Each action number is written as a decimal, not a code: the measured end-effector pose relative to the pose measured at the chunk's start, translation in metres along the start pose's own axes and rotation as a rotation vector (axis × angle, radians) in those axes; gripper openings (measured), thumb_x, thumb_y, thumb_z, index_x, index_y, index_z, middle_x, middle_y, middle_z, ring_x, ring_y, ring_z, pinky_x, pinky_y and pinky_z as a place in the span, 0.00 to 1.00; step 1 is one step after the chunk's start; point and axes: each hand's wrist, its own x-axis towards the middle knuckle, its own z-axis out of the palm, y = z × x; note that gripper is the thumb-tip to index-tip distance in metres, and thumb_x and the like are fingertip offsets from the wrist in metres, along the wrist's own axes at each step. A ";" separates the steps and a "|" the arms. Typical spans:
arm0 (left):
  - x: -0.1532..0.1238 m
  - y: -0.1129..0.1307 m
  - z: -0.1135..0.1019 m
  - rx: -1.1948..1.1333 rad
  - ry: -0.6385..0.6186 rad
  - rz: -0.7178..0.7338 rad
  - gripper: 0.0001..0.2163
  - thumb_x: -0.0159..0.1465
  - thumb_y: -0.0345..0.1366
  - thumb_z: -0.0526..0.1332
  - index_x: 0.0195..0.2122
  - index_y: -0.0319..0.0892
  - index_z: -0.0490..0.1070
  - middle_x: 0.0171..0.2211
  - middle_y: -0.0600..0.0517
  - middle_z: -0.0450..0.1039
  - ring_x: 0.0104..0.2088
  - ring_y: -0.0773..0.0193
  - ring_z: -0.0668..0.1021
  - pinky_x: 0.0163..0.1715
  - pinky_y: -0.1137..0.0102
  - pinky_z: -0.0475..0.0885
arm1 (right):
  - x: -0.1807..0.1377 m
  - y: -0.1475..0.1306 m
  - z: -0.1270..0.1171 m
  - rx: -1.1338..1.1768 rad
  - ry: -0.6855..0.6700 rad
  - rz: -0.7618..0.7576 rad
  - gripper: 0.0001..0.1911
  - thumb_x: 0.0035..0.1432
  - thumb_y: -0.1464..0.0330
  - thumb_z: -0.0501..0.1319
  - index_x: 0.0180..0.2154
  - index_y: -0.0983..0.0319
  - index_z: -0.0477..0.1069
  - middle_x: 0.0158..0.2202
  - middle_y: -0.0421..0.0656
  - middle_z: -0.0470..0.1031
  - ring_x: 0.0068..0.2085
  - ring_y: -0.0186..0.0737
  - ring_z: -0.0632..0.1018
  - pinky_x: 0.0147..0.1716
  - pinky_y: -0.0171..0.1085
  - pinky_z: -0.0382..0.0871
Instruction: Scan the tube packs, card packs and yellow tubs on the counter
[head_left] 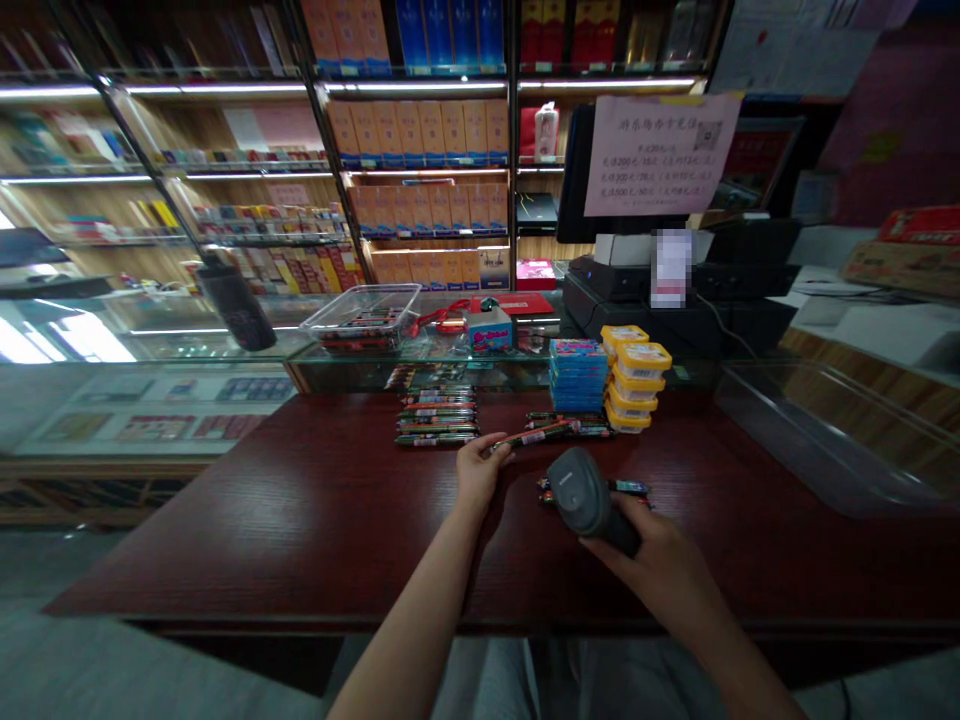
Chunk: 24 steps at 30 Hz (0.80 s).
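Note:
My left hand (480, 470) pinches the left end of a slim, dark stick-shaped package (536, 435) with a pale label and orange edge; I cannot make out its kind. In my right hand (652, 550) is a dark grey barcode scanner (581, 490), its head turned toward the packages. Several similar slim packages (439, 415) lie in a row left of my left hand. Others (592, 430) rest behind the held one. A few more (630, 488) lie partly hidden behind the scanner.
Behind the packages stand a stack of blue boxes (576, 375) and yellow-lidded tubs (636, 385). A clear plastic bin (817, 440) is at the right, another clear tray (360, 315) on the glass counter. A monitor (577, 175) bears a paper sign (660, 155). Stocked shelves line the back.

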 end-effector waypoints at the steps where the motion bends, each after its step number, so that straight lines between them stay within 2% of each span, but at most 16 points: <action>1: 0.000 0.000 0.000 -0.003 0.003 0.010 0.20 0.42 0.39 0.73 0.35 0.34 0.76 0.31 0.49 0.76 0.29 0.65 0.78 0.37 0.66 0.77 | 0.002 0.005 0.000 -0.103 0.018 -0.054 0.20 0.55 0.58 0.61 0.49 0.58 0.68 0.44 0.45 0.78 0.43 0.49 0.78 0.40 0.45 0.72; 3: -0.001 0.002 0.000 -0.012 0.015 0.032 0.20 0.42 0.39 0.73 0.34 0.34 0.75 0.31 0.50 0.75 0.29 0.67 0.78 0.36 0.66 0.77 | 0.006 0.017 0.002 -0.255 0.025 -0.239 0.24 0.53 0.63 0.62 0.52 0.60 0.66 0.47 0.47 0.77 0.43 0.48 0.78 0.39 0.43 0.72; 6: 0.000 0.007 -0.002 -0.049 0.052 0.084 0.20 0.42 0.40 0.73 0.34 0.35 0.74 0.31 0.51 0.74 0.28 0.69 0.77 0.35 0.68 0.77 | 0.012 0.036 0.011 -0.420 0.088 -0.385 0.26 0.52 0.68 0.63 0.54 0.63 0.64 0.46 0.48 0.77 0.42 0.48 0.78 0.38 0.42 0.72; 11: 0.012 0.027 -0.018 -0.126 0.221 0.169 0.21 0.42 0.42 0.73 0.33 0.35 0.71 0.27 0.54 0.71 0.24 0.72 0.75 0.29 0.73 0.74 | 0.014 0.062 0.028 -0.483 0.171 -0.589 0.27 0.54 0.68 0.62 0.55 0.66 0.62 0.42 0.49 0.77 0.40 0.45 0.78 0.35 0.40 0.72; 14: 0.021 0.044 -0.039 -0.117 0.315 0.176 0.22 0.41 0.41 0.72 0.33 0.35 0.69 0.24 0.55 0.70 0.22 0.72 0.74 0.26 0.73 0.73 | 0.013 0.069 0.033 -0.490 0.183 -0.631 0.26 0.55 0.67 0.61 0.55 0.65 0.62 0.40 0.48 0.78 0.37 0.44 0.78 0.34 0.39 0.72; 18: 0.027 0.060 -0.076 0.012 0.390 0.159 0.18 0.42 0.38 0.71 0.31 0.35 0.69 0.23 0.54 0.72 0.20 0.72 0.73 0.23 0.75 0.70 | 0.014 0.071 0.033 -0.502 0.221 -0.666 0.26 0.57 0.64 0.59 0.56 0.67 0.62 0.41 0.49 0.77 0.38 0.44 0.78 0.34 0.38 0.72; 24: 0.023 0.058 -0.115 0.266 0.426 0.058 0.13 0.46 0.40 0.67 0.28 0.34 0.72 0.18 0.52 0.70 0.17 0.68 0.72 0.18 0.74 0.68 | 0.015 0.075 0.033 -0.483 0.232 -0.663 0.27 0.58 0.64 0.59 0.57 0.65 0.61 0.42 0.49 0.78 0.39 0.44 0.78 0.35 0.37 0.72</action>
